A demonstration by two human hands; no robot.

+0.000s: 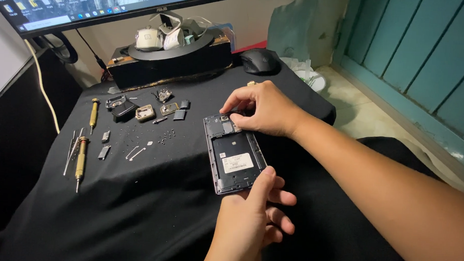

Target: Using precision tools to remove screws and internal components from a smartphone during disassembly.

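**Black cloth, an opened phone and two hands at work**

Black fabric covered the counter (136, 214), and on it lay the opened phone (234, 154), back cover off, long axis running away from the person. The right hand (266, 110) sat at the phone's far end, its grip pinched together with thumb and forefinger closed over something small beside the camera module; what was pinched was too small to make out. The left hand (255, 213) steadied the near end, thumb pressed on the phone's lower edge, the other fingers curled under against the cloth, so its grip was pressed onto the frame rather than spread.

Inside the phone, a white rectangular label (236, 162) lay on the dark battery bay, its print too fine to make out.

Left of the phone, small metal shields and brackets (155, 111) lay in a loose row, with tiny screws (166, 137) scattered just below them. Further left lay two brass-handled screwdrivers (81, 161) and thin tweezers (71, 151).

Behind, a dark box (167, 64) carried a round monitor foot holding crumpled white slips and packets (161, 35). The monitor (82, 4) was cut off by the top edge. A black mouse (259, 60) rested at the cloth's far right, near a white crumpled bag (308, 76), partly hidden.
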